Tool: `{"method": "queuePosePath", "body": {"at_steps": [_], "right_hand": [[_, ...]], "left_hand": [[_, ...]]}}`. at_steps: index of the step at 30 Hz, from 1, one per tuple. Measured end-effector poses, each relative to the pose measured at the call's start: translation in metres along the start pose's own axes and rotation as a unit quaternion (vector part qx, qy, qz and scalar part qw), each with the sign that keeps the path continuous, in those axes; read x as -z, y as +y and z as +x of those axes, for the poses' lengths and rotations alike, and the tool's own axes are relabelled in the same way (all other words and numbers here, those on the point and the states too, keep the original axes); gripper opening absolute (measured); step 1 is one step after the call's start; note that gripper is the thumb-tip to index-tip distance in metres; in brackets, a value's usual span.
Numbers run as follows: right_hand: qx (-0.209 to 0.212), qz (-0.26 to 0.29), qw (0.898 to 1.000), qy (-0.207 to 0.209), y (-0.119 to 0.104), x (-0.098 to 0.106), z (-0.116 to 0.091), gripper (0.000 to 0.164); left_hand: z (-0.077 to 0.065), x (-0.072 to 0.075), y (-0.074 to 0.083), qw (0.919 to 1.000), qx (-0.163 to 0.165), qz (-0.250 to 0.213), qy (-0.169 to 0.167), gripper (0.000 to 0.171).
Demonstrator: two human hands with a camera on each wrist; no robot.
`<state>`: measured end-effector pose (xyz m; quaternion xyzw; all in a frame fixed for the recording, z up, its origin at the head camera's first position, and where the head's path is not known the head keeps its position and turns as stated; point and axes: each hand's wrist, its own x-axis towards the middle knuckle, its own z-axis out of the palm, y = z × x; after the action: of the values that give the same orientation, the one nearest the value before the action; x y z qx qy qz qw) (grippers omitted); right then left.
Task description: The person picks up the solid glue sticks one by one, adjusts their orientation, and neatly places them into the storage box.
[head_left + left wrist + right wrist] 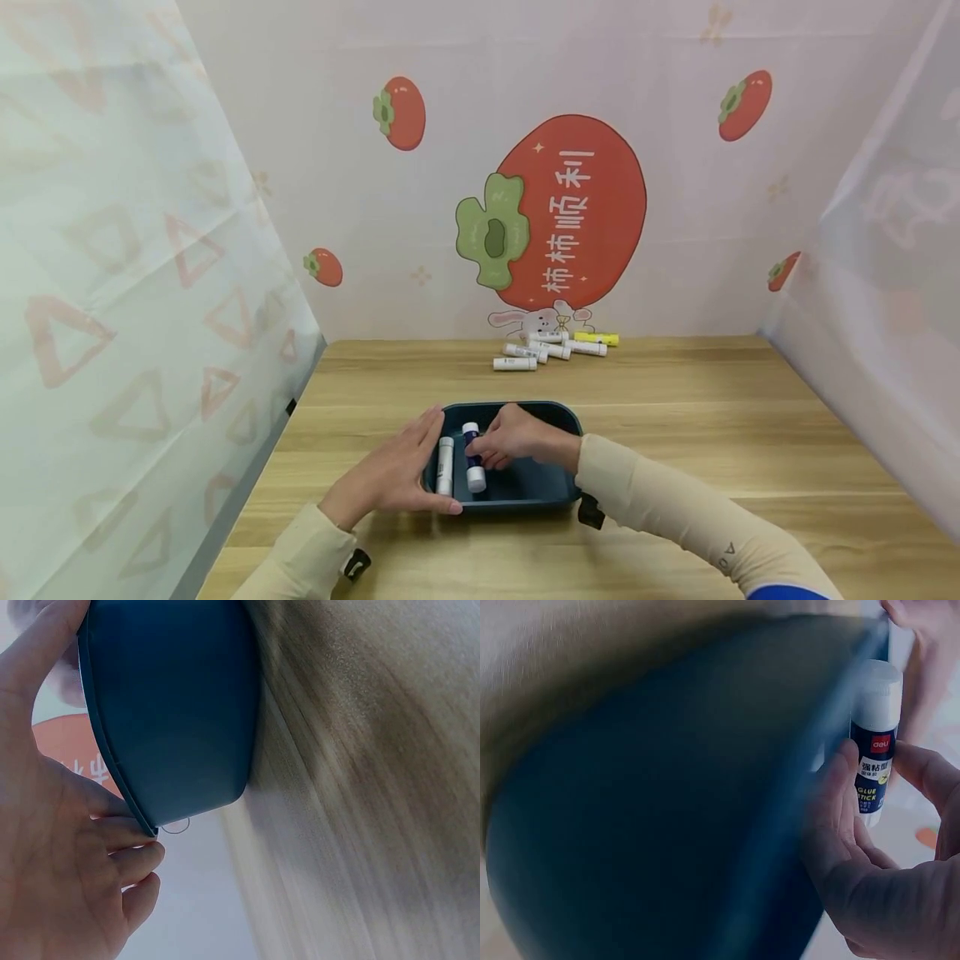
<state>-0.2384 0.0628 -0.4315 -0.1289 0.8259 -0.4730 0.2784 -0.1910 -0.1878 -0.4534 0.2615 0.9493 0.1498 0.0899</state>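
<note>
A dark teal tray (pixel 528 504) stands on the wooden table. My left hand (pixel 397 471) holds its left end, thumb at the near corner and fingers at the far one; the left wrist view shows fingers bent at the rim of the tray (pixel 172 712). Over the tray, my right hand (pixel 513 437) pinches a glue stick (pixel 476 475) with a navy label and white cap. The right wrist view shows this glue stick (pixel 875 712) upright between thumb and fingers. To its left, a white glue stick (pixel 446 467) lies inside the tray along the left wall.
Behind the tray, several white sticks (pixel 515 364) lie loosely grouped near the table's back edge, with a yellow stick (pixel 597 338) at their right. A printed sheet (pixel 375 208) hangs behind the table (pixel 697 417), and further sheets flank both sides.
</note>
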Motion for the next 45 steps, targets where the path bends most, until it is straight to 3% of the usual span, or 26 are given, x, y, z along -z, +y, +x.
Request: {"method": "queuePosePath", "body": {"at_steps": [10, 19, 25, 31, 36, 41, 45], "right_hand": [[-0.041, -0.041, 0.998, 0.032, 0.003, -0.030, 0.017, 0.021], [-0.056, -0.045, 0.996, 0.055, 0.004, -0.039, 0.030, 0.022], [-0.055, -0.034, 0.997, 0.037, 0.004, -0.033, 0.030, 0.022], [-0.017, -0.051, 0.998, -0.015, 0.002, -0.011, 0.021, 0.023], [0.042, -0.069, 0.996, -0.038, -0.005, 0.022, 0.011, 0.023], [0.093, -0.078, 0.993, 0.008, -0.010, 0.067, 0.006, 0.021], [0.129, -0.139, 0.978, 0.085, -0.007, 0.105, 0.012, 0.022]], "left_hand": [[0.001, -0.001, -0.004, 0.9999, -0.011, 0.004, 0.008, 0.137], [0.001, -0.003, -0.007, 0.9999, -0.012, 0.005, 0.011, 0.138], [0.000, -0.004, -0.007, 0.9998, -0.015, 0.000, 0.015, 0.138], [0.001, -0.005, -0.005, 0.9999, -0.008, -0.003, 0.013, 0.137], [0.002, -0.005, -0.005, 0.9999, 0.003, -0.002, 0.011, 0.137], [0.002, -0.004, -0.004, 0.9999, 0.002, -0.002, 0.012, 0.138], [0.002, -0.004, -0.005, 0.9999, -0.006, 0.004, 0.014, 0.139]]}}
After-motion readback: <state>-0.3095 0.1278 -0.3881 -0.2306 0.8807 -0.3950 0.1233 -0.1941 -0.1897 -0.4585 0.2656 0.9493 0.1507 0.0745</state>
